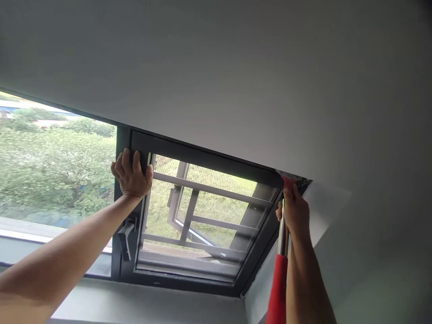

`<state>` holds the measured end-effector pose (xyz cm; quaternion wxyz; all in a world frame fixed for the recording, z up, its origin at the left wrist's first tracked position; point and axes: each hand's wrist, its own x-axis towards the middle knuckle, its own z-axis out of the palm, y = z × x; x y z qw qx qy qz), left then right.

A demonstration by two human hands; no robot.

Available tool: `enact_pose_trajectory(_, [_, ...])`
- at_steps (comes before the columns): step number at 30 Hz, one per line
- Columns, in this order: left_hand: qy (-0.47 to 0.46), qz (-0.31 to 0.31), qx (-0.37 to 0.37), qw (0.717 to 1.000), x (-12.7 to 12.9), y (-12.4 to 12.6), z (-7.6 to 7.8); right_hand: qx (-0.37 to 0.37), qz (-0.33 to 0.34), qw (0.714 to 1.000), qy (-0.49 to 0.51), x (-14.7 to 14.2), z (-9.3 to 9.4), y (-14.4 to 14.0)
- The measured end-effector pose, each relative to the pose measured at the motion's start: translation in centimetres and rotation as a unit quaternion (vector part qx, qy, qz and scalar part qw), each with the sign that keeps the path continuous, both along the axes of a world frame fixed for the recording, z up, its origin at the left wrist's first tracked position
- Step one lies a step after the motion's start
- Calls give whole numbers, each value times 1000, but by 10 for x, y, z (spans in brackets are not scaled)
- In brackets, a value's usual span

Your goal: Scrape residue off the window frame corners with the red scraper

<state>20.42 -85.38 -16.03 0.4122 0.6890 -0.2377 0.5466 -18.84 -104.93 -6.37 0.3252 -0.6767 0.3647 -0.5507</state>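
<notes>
My left hand (132, 176) is pressed against the dark window frame (125, 144), with its fingers spread across the upright between the two panes. A lever handle (126, 238) sits on the frame below that hand. My right hand (297, 209) is raised at the window's upper right corner. It is closed around the metal shaft of a long tool (277, 288) with a red grip. The tool's red head (288, 181) meets the corner where frame, ceiling and side wall come together; its exact shape is partly hidden by my fingers.
Horizontal bars (212, 189) and a fine screen cover the right-hand opening, with an outward-swung sash (184, 198) beyond. A plain pane (57, 180) at left looks onto trees. The grey-white ceiling (216, 72) spreads overhead, and a sill (151, 301) runs below.
</notes>
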Motion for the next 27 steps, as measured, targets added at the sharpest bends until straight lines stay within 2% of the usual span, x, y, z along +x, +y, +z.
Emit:
enact_pose_trajectory(19, [-3,0,5,1000,0,0,1,-10,-10,1000,18,-8,2,-8])
enact_pose_trajectory(27, [-10,4,-2,1000,0,0,1,-21,-10,1000,11,-2,-2,-9])
